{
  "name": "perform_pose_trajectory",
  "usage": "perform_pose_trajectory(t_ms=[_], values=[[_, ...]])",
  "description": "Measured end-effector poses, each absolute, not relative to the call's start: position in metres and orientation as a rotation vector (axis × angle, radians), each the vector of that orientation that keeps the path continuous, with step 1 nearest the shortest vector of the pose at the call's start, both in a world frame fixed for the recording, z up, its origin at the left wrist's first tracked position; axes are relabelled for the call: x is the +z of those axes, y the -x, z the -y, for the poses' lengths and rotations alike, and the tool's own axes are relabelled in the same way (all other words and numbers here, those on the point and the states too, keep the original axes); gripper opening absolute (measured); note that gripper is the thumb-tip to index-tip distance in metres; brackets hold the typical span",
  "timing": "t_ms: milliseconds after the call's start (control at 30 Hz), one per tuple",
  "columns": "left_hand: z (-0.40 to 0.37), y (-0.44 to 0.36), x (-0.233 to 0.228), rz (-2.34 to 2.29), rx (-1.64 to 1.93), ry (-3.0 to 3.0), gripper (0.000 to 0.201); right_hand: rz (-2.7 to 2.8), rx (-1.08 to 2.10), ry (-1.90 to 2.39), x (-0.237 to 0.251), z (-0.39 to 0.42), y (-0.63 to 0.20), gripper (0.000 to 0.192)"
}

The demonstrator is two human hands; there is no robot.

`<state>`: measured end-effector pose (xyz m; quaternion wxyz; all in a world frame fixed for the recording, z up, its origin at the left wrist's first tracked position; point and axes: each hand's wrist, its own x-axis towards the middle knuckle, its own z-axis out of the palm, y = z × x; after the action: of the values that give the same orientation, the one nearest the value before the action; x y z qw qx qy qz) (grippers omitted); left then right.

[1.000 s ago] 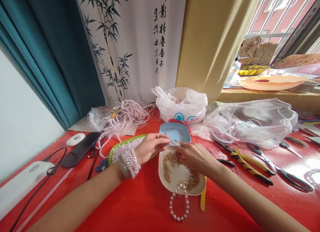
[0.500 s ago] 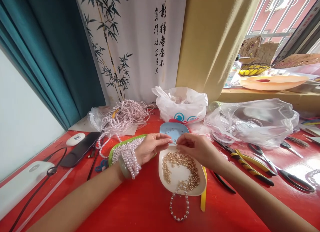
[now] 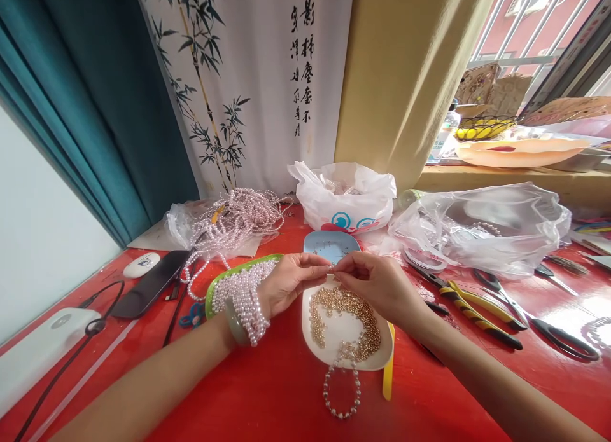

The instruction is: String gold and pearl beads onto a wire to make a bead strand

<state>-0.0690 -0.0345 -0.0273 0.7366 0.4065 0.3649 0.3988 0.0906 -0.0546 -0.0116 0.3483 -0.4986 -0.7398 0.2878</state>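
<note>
My left hand [image 3: 289, 282] and my right hand [image 3: 373, 282] meet at their fingertips, both pinched, above the far rim of a white tray [image 3: 344, 331]. What they pinch is too small to name. Gold beads [image 3: 367, 321] lie in a ring-like spread in that tray. Over its near edge hangs a loop of beads [image 3: 342, 416]. Behind my fingers is a blue tray [image 3: 324, 240] with small bits in it. Pearl strands [image 3: 252, 311] and a pale bangle [image 3: 237, 322] circle my left wrist. A green tray [image 3: 210, 292] of pearl beads sits beside my left hand.
Pearl strands [image 3: 252, 213] are heaped at the back left, near a phone [image 3: 153, 283]. Two plastic bags [image 3: 344, 200] stand behind the trays and to the right. Pliers [image 3: 482, 315] and scissors [image 3: 548, 327] lie right of my forearm. A yellow strip [image 3: 389, 372] pokes out beside the white tray.
My right hand has moved slightly left, so the fingertips of both hands, apart before, now meet. The trays and beads stay where they were.
</note>
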Motion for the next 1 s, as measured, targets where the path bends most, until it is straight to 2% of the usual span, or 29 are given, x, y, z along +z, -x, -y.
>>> perform_pose_trajectory(t_ms=[267,500,667,833,1000], values=[[0.033,0.071,-0.031,-0.787,0.873,-0.948,0.023,1.915,0.724,1.148,-0.017,0.057,-0.088,0.005],[0.04,0.073,-0.024,-0.71,0.776,-1.035,0.025,2.107,0.194,0.941,-0.015,0.056,-0.092,0.012],[0.041,0.072,-0.023,-0.74,0.744,-1.057,0.021,2.163,0.044,0.92,-0.015,0.057,-0.098,0.019],[0.043,0.069,-0.023,-0.736,0.739,-1.032,0.022,2.099,0.125,1.061,-0.012,0.057,-0.099,0.018],[0.044,0.069,-0.022,-0.738,0.757,-1.033,0.021,1.94,0.458,1.188,-0.007,0.055,-0.096,0.015]])
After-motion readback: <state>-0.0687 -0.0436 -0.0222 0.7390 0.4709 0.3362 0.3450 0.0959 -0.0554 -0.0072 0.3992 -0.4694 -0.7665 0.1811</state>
